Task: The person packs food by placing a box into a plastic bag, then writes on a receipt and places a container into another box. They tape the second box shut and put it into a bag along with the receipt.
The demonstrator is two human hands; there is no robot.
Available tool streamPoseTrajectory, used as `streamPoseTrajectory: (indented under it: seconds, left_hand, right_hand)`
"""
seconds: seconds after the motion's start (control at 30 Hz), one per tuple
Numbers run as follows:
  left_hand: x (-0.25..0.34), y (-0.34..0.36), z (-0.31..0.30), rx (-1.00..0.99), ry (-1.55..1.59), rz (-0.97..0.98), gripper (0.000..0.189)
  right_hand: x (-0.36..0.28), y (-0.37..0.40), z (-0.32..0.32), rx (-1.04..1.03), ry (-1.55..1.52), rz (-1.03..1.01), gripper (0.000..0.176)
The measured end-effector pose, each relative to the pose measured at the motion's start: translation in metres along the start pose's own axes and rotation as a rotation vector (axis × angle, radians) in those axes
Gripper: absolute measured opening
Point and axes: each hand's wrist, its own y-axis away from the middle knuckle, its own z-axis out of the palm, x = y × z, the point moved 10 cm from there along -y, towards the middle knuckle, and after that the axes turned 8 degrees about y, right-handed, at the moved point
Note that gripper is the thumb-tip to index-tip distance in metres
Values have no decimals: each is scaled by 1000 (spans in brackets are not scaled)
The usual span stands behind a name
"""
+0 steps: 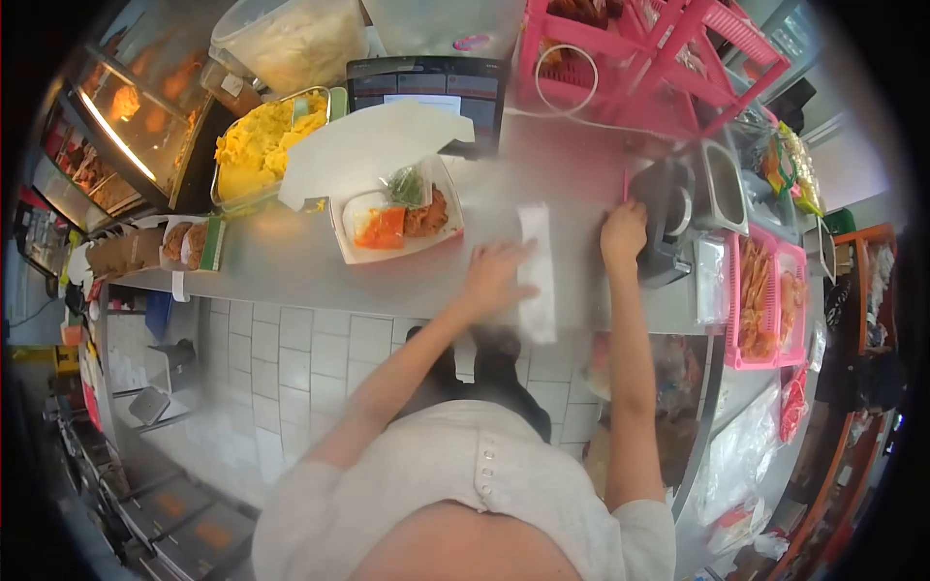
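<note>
My left hand point(496, 279) rests with spread fingers on the left edge of a long white paper strip point(537, 276) that lies on the metal counter point(426, 295). At the left side of a dark box-like device point(665, 218), my right hand point(625, 232) has its fingers curled together around a thin pink item point(626, 184). An open takeaway box point(399, 254) stands left of my left hand. In it are fried food point(426, 218), orange-red pieces point(380, 229), something white, and a small clear bag with green contents point(407, 184).
Behind the box are a tray of yellow food point(252, 155), a tub point(291, 44) and a dark screen point(475, 87). Pink racks point(601, 73) stand at the back right. Metal containers point(722, 184) and pink baskets point(765, 300) are on the right. A heated display point(136, 107) is at left.
</note>
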Motion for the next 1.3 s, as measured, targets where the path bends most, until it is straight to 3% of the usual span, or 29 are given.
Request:
streamPoseTrajectory:
  seconds: [0.03,0.1,0.13,0.2,0.27,0.33,0.4,0.43,0.5,0.63,0.7,0.83,1.0,1.13,1.23,1.3]
  left_hand:
    - [-3,-6,-1,-5,-6,-4,66]
    - [-12,-16,11,-154,-162,-63,92]
    - [-13,-17,11,-165,-168,-62,92]
    - [-7,-13,11,-149,-228,4,111]
    - [-2,-12,4,-83,-214,24,116]
    - [5,-12,-5,-12,-199,43,120]
    - [4,-15,3,-98,-286,4,122]
    - [3,-17,2,-93,-279,-4,122]
    - [0,-15,7,-124,-329,-27,123]
    - [2,-14,5,-82,-325,-19,124]
    - [1,-14,6,-96,-326,-30,124]
    - [2,-13,4,-86,-319,-21,125]
    - [4,-15,7,-97,-346,-19,127]
    - [4,-16,7,-100,-341,-30,128]
    - [6,-15,7,-88,-342,-18,128]
    - [6,-16,6,-96,-345,-22,128]
  right_hand:
    - [-2,-4,11,-70,57,-2,26]
    - [2,-7,24,-128,65,29,24]
    - [6,-5,28,-186,84,52,22]
    - [12,6,30,-247,41,44,19]
    - [14,18,20,-301,-3,27,17]
    - [2,49,12,-535,-815,111,13]
    - [-18,90,-7,-757,-1508,444,4]
    - [-27,104,-13,-765,-1499,439,4]
    - [-44,115,-35,-629,-1963,427,15]
    - [-32,124,10,-585,-1948,420,22]
    - [-16,103,-2,-138,-1510,222,23]
    - [-29,93,-14,-166,-1412,231,28]
    - [-19,94,-17,28,-1241,224,35]
    - [-26,96,-14,-35,-1232,140,33]
    - [-19,95,-19,32,-1234,130,32]
    - [-26,99,-21,-74,-1178,47,31]
